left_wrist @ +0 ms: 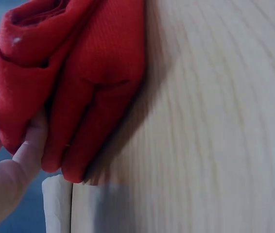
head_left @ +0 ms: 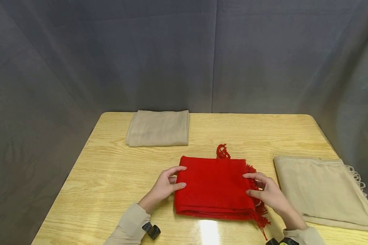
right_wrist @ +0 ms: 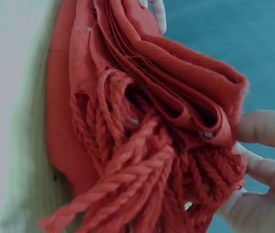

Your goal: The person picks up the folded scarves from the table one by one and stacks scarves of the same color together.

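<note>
A red scarf (head_left: 214, 185) lies folded into a thick rectangle on the table, in the middle of the head view. My left hand (head_left: 165, 183) grips its left edge, thumb and forefinger on the upper layers. In the left wrist view the thumb (left_wrist: 30, 145) tucks against a gap between the folded layers (left_wrist: 103, 63). At the opposite side, my right hand (head_left: 269, 192) holds the right edge above the twisted red fringe (head_left: 259, 212). Stacked folds and dangling tassels (right_wrist: 128, 179) fill the right wrist view, with the right fingers (right_wrist: 268, 128) at the edge.
A folded beige cloth (head_left: 158, 129) lies at the table's back left. Another beige cloth, with a looped fringe (head_left: 320, 190), lies to the right near my right forearm. Grey curtain (head_left: 184, 61) hangs behind the wooden table (head_left: 104, 177).
</note>
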`<control>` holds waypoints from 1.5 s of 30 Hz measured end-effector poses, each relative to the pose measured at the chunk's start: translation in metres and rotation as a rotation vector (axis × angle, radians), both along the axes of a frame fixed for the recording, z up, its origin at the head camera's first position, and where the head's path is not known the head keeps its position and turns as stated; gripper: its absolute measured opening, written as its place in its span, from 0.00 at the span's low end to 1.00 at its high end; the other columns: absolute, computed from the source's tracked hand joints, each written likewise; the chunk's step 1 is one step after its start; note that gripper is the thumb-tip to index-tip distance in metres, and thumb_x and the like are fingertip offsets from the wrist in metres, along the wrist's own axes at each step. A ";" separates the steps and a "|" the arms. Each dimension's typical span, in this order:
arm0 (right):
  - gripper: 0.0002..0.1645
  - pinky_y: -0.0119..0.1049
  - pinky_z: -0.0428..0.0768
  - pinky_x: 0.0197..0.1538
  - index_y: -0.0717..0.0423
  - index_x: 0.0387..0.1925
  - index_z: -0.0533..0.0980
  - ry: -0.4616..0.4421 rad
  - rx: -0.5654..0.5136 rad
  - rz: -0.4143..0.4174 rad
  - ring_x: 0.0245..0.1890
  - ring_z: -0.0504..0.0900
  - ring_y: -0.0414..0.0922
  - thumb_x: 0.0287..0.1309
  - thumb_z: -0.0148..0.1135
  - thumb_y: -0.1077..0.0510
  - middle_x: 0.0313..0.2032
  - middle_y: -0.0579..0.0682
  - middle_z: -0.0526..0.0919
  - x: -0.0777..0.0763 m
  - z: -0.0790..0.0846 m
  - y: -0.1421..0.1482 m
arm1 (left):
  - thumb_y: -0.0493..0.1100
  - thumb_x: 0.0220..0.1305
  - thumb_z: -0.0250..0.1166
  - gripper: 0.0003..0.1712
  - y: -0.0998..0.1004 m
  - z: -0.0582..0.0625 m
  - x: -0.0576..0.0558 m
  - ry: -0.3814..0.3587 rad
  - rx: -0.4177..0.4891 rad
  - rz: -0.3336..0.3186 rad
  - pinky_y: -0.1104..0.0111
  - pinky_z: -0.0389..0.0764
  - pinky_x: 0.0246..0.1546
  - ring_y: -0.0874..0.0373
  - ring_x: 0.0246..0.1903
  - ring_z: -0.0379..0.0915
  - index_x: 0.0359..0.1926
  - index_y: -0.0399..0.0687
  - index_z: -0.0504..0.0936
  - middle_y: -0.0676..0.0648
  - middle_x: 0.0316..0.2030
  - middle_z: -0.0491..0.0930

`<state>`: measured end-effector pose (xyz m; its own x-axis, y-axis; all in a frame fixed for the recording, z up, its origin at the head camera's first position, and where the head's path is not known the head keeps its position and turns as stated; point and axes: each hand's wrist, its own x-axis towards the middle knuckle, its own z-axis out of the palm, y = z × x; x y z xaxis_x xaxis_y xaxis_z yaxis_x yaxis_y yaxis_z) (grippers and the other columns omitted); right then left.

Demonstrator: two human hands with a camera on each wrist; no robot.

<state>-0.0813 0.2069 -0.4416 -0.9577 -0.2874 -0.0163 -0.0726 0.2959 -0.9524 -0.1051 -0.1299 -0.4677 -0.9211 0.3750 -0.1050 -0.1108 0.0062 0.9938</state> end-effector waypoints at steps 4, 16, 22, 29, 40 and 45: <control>0.27 0.34 0.78 0.29 0.71 0.50 0.70 -0.030 -0.007 0.003 0.40 0.75 0.45 0.43 0.63 0.73 0.49 0.66 0.68 0.000 -0.002 0.001 | 0.25 0.54 0.61 0.29 0.000 -0.001 0.002 -0.004 -0.019 -0.012 0.64 0.79 0.33 0.54 0.31 0.78 0.58 0.36 0.67 0.38 0.48 0.70; 0.28 0.33 0.72 0.33 0.67 0.51 0.72 -0.107 0.093 -0.009 0.36 0.71 0.46 0.43 0.67 0.68 0.52 0.65 0.69 0.000 -0.011 0.003 | 0.26 0.53 0.62 0.29 -0.002 -0.007 0.005 -0.010 -0.072 -0.020 0.71 0.76 0.25 0.59 0.23 0.73 0.58 0.37 0.67 0.41 0.45 0.71; 0.29 0.31 0.73 0.26 0.68 0.52 0.70 -0.135 0.066 -0.003 0.26 0.72 0.40 0.44 0.66 0.68 0.54 0.68 0.66 0.000 -0.017 0.005 | 0.26 0.53 0.62 0.28 0.000 0.001 0.008 -0.003 -0.124 -0.021 0.73 0.71 0.20 0.59 0.20 0.70 0.56 0.38 0.68 0.42 0.40 0.73; 0.29 0.32 0.71 0.26 0.66 0.52 0.71 -0.121 0.083 -0.009 0.28 0.71 0.41 0.44 0.67 0.67 0.53 0.66 0.67 -0.001 -0.019 0.006 | 0.26 0.52 0.63 0.26 0.003 0.021 0.012 0.034 -0.180 -0.025 0.75 0.68 0.20 0.60 0.18 0.62 0.54 0.35 0.69 0.41 0.39 0.70; 0.27 0.32 0.66 0.27 0.62 0.48 0.73 0.102 0.165 -0.029 0.29 0.64 0.41 0.42 0.69 0.66 0.33 0.51 0.70 0.006 -0.015 0.005 | 0.31 0.52 0.66 0.32 -0.008 -0.005 0.005 0.133 -0.218 -0.021 0.68 0.75 0.21 0.57 0.26 0.67 0.60 0.41 0.68 0.41 0.41 0.68; 0.34 0.32 0.68 0.31 0.58 0.53 0.70 0.163 0.234 -0.047 0.33 0.66 0.43 0.41 0.71 0.62 0.40 0.53 0.70 0.009 -0.013 0.006 | 0.29 0.51 0.66 0.36 -0.016 0.004 0.008 0.141 -0.190 -0.034 0.55 0.78 0.22 0.50 0.32 0.71 0.62 0.39 0.63 0.35 0.46 0.65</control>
